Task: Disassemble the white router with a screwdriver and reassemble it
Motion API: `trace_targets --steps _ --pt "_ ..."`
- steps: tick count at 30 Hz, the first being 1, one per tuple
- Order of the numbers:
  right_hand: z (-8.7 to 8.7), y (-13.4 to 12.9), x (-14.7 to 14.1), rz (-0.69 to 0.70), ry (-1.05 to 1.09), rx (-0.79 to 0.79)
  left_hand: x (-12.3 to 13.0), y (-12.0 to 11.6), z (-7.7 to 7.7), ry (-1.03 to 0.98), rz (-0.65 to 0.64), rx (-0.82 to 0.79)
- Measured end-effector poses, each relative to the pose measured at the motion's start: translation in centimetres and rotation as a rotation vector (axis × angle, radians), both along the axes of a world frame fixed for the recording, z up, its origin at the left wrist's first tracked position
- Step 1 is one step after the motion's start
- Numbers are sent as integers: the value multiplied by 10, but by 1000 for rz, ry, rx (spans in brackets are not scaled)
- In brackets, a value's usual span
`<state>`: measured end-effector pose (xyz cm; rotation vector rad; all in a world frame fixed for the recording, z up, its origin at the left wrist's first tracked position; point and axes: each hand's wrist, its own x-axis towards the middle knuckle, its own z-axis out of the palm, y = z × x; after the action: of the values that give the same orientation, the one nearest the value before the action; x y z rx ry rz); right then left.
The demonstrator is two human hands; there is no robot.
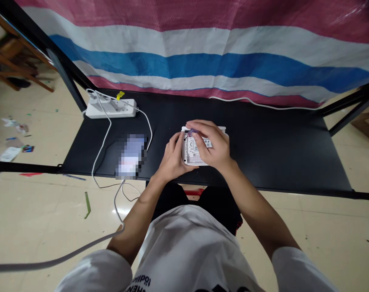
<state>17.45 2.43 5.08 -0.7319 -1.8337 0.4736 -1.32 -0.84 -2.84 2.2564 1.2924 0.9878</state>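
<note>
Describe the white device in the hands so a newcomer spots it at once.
On the black tabletop, find the middle of the near edge. There the left hand holds the white device by its side, while the right hand pinches a small purple item over it. Unlike the white power strip in the far-left corner, its face is dotted with small holes.

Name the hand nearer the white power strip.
Left. The left hand is right of the power strip, gripping the vented white device; the right hand is farther right, over the device.
</note>
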Motion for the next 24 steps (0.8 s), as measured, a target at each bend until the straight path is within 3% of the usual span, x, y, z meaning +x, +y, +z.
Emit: trace_targets --steps 7,14,19,24 --pt "-10 15 -4 107 -109 -113 0 3 -2 -2 -13 -92" --pt "-15 23 -12 -27 -15 -90 5 4 0 90 -10 -81" --pt "-12 24 -8 135 -44 -161 5 4 0 114 -15 -81" --pt "-18 23 -11 -49 57 -56 5 4 -1 118 -16 -71"
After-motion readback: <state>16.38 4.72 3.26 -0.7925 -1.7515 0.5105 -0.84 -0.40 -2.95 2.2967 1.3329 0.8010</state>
